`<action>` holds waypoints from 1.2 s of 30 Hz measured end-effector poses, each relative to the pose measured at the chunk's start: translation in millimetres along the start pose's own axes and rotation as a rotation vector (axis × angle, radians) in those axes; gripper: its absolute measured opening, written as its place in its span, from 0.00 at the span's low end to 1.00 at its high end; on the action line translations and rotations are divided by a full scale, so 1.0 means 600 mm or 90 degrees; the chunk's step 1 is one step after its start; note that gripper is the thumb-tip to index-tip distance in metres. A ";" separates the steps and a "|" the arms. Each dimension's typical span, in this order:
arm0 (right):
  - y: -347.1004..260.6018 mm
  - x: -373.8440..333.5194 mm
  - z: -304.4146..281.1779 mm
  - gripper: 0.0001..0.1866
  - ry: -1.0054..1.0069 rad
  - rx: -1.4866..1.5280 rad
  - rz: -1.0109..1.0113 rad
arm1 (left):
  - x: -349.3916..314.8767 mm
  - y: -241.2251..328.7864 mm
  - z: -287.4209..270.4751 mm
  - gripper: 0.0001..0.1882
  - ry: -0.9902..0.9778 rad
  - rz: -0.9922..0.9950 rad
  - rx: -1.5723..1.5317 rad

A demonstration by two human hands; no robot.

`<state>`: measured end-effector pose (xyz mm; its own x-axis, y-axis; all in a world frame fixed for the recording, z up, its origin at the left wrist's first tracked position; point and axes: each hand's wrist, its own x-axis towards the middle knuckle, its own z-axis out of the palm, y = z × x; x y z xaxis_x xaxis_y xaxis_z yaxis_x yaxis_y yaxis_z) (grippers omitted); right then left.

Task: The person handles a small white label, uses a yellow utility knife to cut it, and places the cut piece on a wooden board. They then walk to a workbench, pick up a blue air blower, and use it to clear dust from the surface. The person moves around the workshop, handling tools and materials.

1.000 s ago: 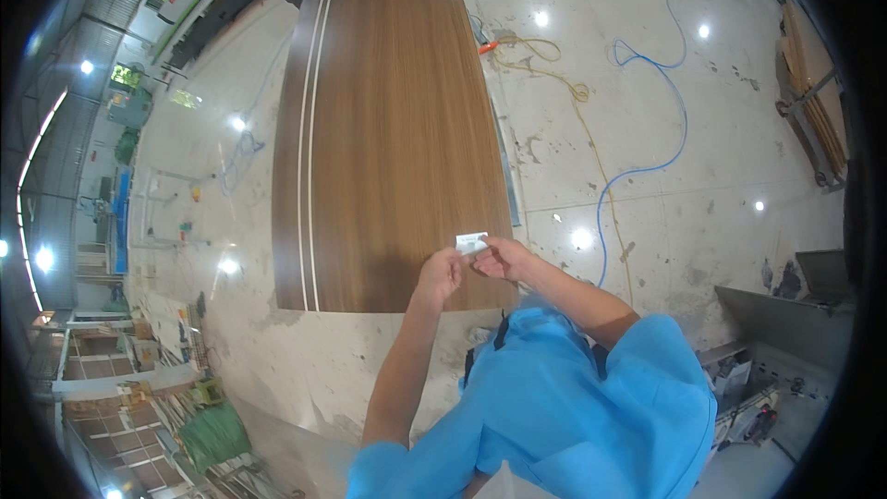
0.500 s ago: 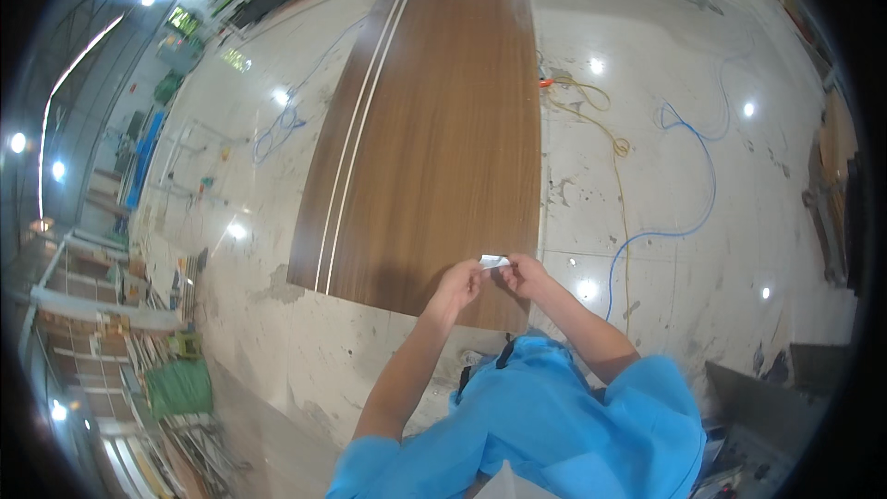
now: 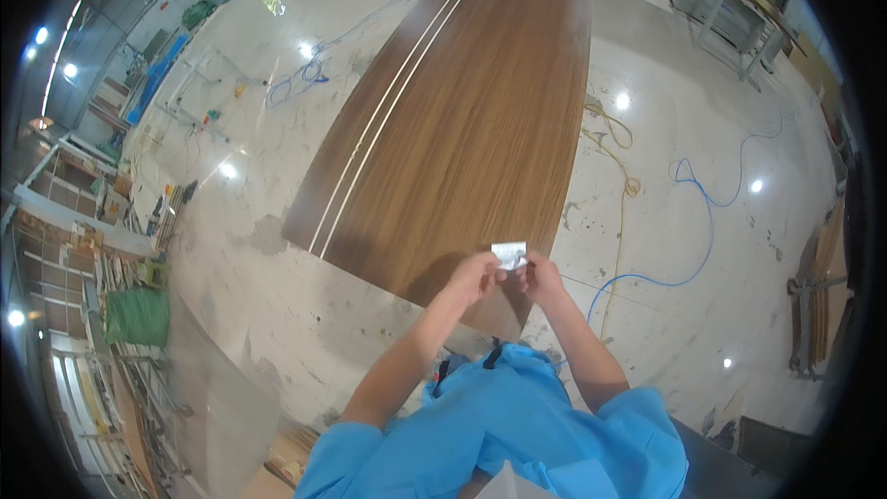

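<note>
Between my two hands is a small white label (image 3: 508,251), with its face turned up. My left hand (image 3: 477,277) pinches its lower left side, the fingers closed. At its lower right, the closed fingertips of my right hand (image 3: 540,277) grip it. Both hands are above the near right corner of a long brown wood-grain panel (image 3: 462,148). Two pale parallel strips (image 3: 381,125) run lengthwise along the panel's left side. The inner fingers of both hands are partly hidden.
On the floor right of the panel lie a yellow hose (image 3: 621,222) and a blue hose (image 3: 710,231). Another blue coil (image 3: 300,83) lies to the left. A metal-legged workbench (image 3: 716,14) stands far right. Boards and a green sack (image 3: 136,316) are at the left.
The label shows more of its face, standing taller between my fingers. My view has turned, so the panel now slants to the right. Both hands stay on the label.
</note>
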<state>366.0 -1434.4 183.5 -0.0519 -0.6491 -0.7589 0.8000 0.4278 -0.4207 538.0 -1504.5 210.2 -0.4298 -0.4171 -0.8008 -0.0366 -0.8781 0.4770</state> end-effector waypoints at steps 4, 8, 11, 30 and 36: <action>-0.061 -0.066 0.044 0.10 -0.066 -0.202 -0.189 | -0.072 0.023 0.007 0.16 -0.057 0.113 0.075; -0.038 -0.107 0.093 0.09 -0.017 -0.445 -0.425 | -0.124 0.011 -0.008 0.18 -0.051 0.074 0.003; 0.002 -0.122 0.115 0.07 0.003 -0.525 -0.504 | -0.143 -0.019 -0.026 0.19 -0.037 0.111 -0.026; -0.046 -0.227 -0.083 0.18 0.143 -0.395 -0.365 | -0.032 -0.053 0.163 0.05 -0.115 0.396 0.155; -0.196 -0.190 -0.263 0.13 0.105 -0.414 -0.329 | 0.066 -0.053 0.369 0.05 -0.036 0.447 0.374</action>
<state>183.4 -1311.2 241.2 -0.4441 -0.7840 -0.4337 0.1512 0.4115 -0.8988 322.3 -1441.1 243.5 -0.5695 -0.7845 -0.2454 -0.1965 -0.1600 0.9674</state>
